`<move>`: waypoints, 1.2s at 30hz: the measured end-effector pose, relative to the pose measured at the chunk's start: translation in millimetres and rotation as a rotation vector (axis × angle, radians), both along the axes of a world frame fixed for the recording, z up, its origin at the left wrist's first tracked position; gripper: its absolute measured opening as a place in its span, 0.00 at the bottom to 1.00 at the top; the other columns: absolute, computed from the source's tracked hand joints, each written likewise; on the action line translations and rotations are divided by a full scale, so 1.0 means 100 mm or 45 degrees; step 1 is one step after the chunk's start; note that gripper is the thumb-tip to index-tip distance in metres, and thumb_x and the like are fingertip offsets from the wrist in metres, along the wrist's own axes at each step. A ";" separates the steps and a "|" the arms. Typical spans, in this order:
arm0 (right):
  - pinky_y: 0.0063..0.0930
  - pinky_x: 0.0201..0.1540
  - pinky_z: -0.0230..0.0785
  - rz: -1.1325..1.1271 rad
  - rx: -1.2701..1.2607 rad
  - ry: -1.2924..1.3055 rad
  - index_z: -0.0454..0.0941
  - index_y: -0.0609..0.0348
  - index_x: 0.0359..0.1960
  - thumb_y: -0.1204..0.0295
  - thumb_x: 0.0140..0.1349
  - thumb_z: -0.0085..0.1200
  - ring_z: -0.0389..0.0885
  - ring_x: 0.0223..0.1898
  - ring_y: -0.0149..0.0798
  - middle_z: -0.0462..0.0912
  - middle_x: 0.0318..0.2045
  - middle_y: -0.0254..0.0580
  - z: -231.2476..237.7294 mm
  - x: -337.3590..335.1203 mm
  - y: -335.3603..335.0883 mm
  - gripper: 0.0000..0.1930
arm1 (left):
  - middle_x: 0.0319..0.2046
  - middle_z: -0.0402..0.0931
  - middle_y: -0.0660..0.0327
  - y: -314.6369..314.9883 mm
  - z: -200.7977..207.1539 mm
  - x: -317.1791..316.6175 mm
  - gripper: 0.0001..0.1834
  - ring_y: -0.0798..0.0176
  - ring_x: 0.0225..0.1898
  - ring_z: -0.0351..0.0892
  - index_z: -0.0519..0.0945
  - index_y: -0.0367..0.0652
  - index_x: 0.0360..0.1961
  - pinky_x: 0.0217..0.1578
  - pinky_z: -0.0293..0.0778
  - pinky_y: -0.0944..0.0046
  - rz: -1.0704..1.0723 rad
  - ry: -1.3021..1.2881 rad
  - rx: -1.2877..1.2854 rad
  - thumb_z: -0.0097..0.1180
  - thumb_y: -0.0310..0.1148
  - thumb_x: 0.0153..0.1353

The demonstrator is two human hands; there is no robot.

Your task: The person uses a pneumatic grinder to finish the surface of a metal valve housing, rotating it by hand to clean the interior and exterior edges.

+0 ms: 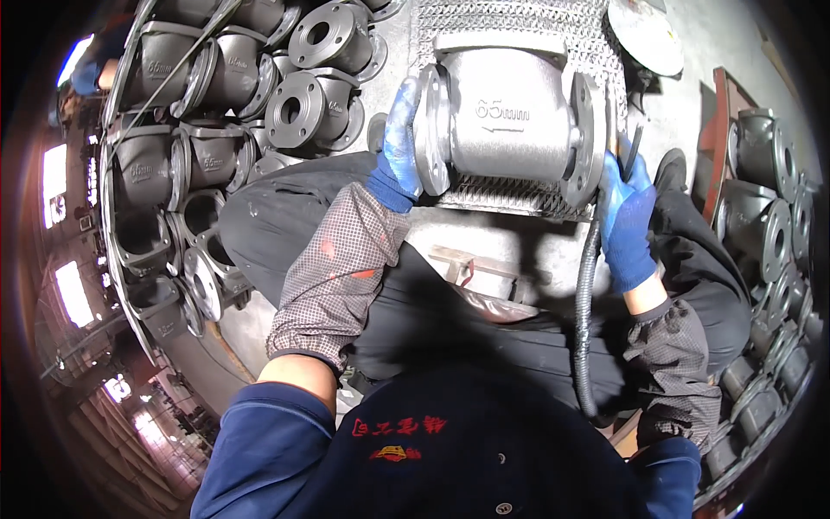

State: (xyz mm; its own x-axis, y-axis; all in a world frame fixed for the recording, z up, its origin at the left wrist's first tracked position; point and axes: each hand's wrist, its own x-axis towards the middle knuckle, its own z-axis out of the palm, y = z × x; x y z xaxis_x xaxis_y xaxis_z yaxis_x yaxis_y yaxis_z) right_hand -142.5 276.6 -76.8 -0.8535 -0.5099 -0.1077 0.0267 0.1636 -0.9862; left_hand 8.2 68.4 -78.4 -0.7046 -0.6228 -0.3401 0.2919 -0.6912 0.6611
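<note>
Item 1, far left: stack of dark cast valve bodies (pixel 186 130) with round bolt-hole flanges, packed close together, several lying on their sides.

Item 2: left hand (pixel 399 147), blue-gloved with a checked sleeve guard, fingers wrapped over the left flange of the grey valve casting (pixel 506 121), clamped on its rim.

Item 3, centre: the grey valve casting, a lighter, cleaner piece than the stack, lying flange-to-flange across a mesh grating (pixel 519 30), just above the person's knees. Raised lettering and an arrow face the camera.

Item 4: right hand (pixel 624 212), blue-gloved, closed around a dark tool handle (pixel 634 145) and pressed against the casting's right flange. A black ribbed hose (pixel 585 294) drops from this hand toward the lap.

Item 5, far right: more dark valve bodies (pixel 765 173), stacked well apart from the grating.

Step in hand, by judgement: the casting is being steadied on the grating while the hose-fed tool is brought to its right flange. The next move likely calls for a firm left-hand hold so the heavy piece does not roll, and keeping the hose free of the knees.
</note>
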 end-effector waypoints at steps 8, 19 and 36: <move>0.23 0.48 0.66 -0.151 -0.019 0.053 0.69 0.71 0.52 0.75 0.64 0.49 0.74 0.42 0.32 0.78 0.43 0.47 -0.22 -0.01 -0.06 0.17 | 0.42 0.75 0.63 -0.07 -0.12 -0.04 0.20 0.65 0.43 0.75 0.73 0.47 0.51 0.47 0.73 0.64 0.007 0.026 -0.001 0.49 0.47 0.64; 0.22 0.39 0.72 -0.087 0.000 -0.415 0.71 0.71 0.51 0.75 0.66 0.41 0.77 0.35 0.31 0.80 0.37 0.44 -0.21 0.18 -0.29 0.15 | 0.52 0.70 0.38 -0.19 0.54 0.19 0.25 0.41 0.54 0.71 0.64 0.28 0.58 0.56 0.66 0.54 0.053 -0.396 -2.526 0.50 0.26 0.60; 0.15 0.20 0.65 0.720 -0.106 -0.283 0.73 0.72 0.47 0.72 0.65 0.40 0.72 0.17 0.24 0.83 0.31 0.41 1.13 0.32 -0.13 0.16 | 0.50 0.73 0.44 0.01 0.52 0.37 0.20 0.50 0.50 0.76 0.67 0.30 0.55 0.52 0.71 0.60 0.082 -0.804 -2.268 0.46 0.24 0.62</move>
State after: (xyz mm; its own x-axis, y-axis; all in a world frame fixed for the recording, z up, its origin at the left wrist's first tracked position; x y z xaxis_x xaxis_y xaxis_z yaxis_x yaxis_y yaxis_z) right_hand -110.4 263.8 36.6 -0.4101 -0.8915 -0.1925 0.1645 0.1353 -0.9770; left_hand 45.6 69.4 -26.4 -0.7155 -0.5087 0.4790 -0.2525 0.8275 0.5015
